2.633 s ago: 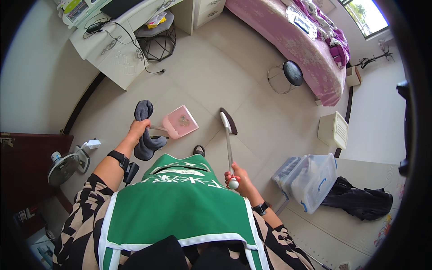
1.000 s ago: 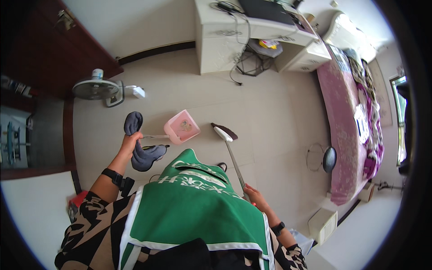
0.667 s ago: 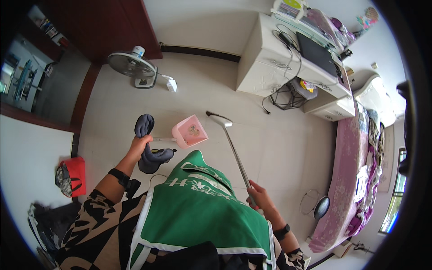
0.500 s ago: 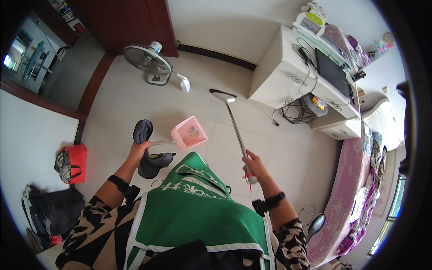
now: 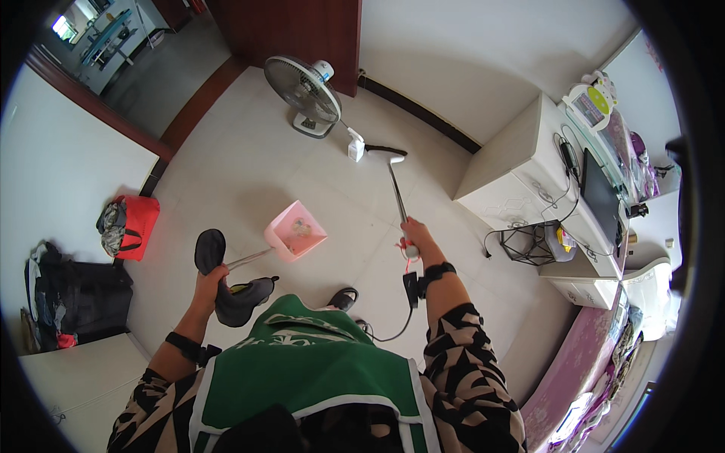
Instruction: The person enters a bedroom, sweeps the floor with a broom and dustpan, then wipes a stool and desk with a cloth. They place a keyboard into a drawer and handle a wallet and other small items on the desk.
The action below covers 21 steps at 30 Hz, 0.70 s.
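In my left hand (image 5: 211, 281) is the thin handle of a pink dustpan (image 5: 281, 243), together with dark grey soft things that look like a pair of shoes (image 5: 240, 303). The pan hangs open side up over the floor; I cannot tell whether it touches. My closed right hand (image 5: 421, 235) grips a broom (image 5: 399, 195) near the top of its metal handle, by a red cord. The broom's dark bristles reach the floor close beside a white spray bottle (image 5: 356, 146). Fingers of both hands are wrapped round what they hold.
A standing fan (image 5: 313, 123) is by the dark red door. To the right are a white desk (image 5: 504, 162) with cables, a black wire-frame stool (image 5: 527, 245) and a bed (image 5: 555, 389). Red (image 5: 141, 226) and black bags (image 5: 94, 298) lie left. My sandalled foot (image 5: 343, 299) shows below.
The broom head has swung toward the spray bottle, and my right hand has reached forward. My left hand has moved left and down with the dustpan and shoes. My view has turned.
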Each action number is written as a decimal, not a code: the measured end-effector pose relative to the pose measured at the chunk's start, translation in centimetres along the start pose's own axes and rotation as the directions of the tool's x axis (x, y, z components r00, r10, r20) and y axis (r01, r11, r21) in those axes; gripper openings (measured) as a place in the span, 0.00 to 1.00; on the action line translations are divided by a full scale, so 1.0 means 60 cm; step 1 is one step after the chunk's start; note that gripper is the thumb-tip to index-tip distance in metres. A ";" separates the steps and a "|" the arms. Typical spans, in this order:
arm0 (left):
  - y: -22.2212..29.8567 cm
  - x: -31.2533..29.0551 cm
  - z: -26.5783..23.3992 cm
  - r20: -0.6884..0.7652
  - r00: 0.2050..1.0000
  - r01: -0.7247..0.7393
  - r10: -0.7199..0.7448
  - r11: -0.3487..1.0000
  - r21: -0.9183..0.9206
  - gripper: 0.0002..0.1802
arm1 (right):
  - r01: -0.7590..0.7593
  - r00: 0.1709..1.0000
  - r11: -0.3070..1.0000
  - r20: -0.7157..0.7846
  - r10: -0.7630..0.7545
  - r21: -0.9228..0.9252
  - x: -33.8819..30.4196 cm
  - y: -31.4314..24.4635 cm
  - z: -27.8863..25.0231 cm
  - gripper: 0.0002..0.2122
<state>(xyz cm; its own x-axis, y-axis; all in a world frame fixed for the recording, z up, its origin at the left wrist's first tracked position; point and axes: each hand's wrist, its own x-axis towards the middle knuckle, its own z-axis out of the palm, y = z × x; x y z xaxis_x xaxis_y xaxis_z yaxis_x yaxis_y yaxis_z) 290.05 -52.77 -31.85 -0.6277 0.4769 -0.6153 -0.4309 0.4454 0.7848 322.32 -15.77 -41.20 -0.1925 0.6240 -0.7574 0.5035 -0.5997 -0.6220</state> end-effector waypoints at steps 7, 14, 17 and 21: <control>0.001 -0.034 -0.038 -0.085 0.996 -0.004 -0.003 0.996 -0.085 0.06 | -0.148 0.988 0.966 0.000 0.152 -0.214 -0.277 0.226 -0.080 0.27; -0.008 -0.088 -0.092 -0.155 0.987 -0.042 0.033 0.998 -0.049 0.08 | -0.305 0.945 0.917 0.039 0.325 -0.258 -0.556 0.322 -0.159 0.28; -0.006 -0.101 -0.119 -0.220 0.971 -0.105 0.091 0.993 -0.053 0.07 | -0.144 0.986 0.914 0.027 0.167 -0.381 -0.627 0.327 -0.178 0.27; 0.000 -0.080 -0.131 -0.273 0.960 -0.106 0.062 0.983 -0.147 0.08 | -0.087 0.995 0.877 -0.008 0.095 -0.472 -0.657 0.285 -0.175 0.27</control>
<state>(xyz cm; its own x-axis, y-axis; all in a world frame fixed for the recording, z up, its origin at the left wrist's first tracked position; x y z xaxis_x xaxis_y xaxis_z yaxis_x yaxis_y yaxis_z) 287.95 -61.00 -28.31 -0.8065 0.2785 -0.5216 -0.4528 0.2763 0.8477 347.33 -45.35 -19.90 -0.1375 0.5680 -0.8115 0.8561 -0.3439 -0.3857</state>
